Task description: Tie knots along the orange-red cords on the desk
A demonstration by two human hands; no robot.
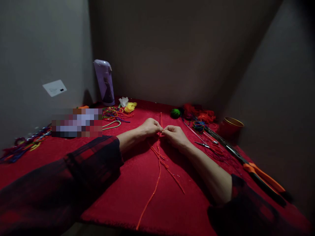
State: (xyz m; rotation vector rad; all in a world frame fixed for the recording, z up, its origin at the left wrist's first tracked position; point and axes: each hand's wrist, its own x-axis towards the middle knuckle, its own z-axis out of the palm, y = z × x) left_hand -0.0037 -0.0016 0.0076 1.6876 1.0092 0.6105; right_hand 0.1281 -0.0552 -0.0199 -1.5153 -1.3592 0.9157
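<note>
Orange cords [159, 164] lie along the middle of a red cloth-covered table [137, 186], running from the far side toward me. My left hand [149, 127] and my right hand [175, 135] meet over them, fingertips almost touching. Each hand pinches the orange cords at the same spot, fingers closed. Loose cord ends trail toward the near edge.
A lilac flask [104, 82] stands at the back left. Coloured cords [115, 113] and yellow yarn [130, 106] lie near it. At the right are a green yarn ball [175, 113], red-orange yarn [201, 114], a red cup [230, 127], small scissors [205, 145] and orange-handled shears [261, 177].
</note>
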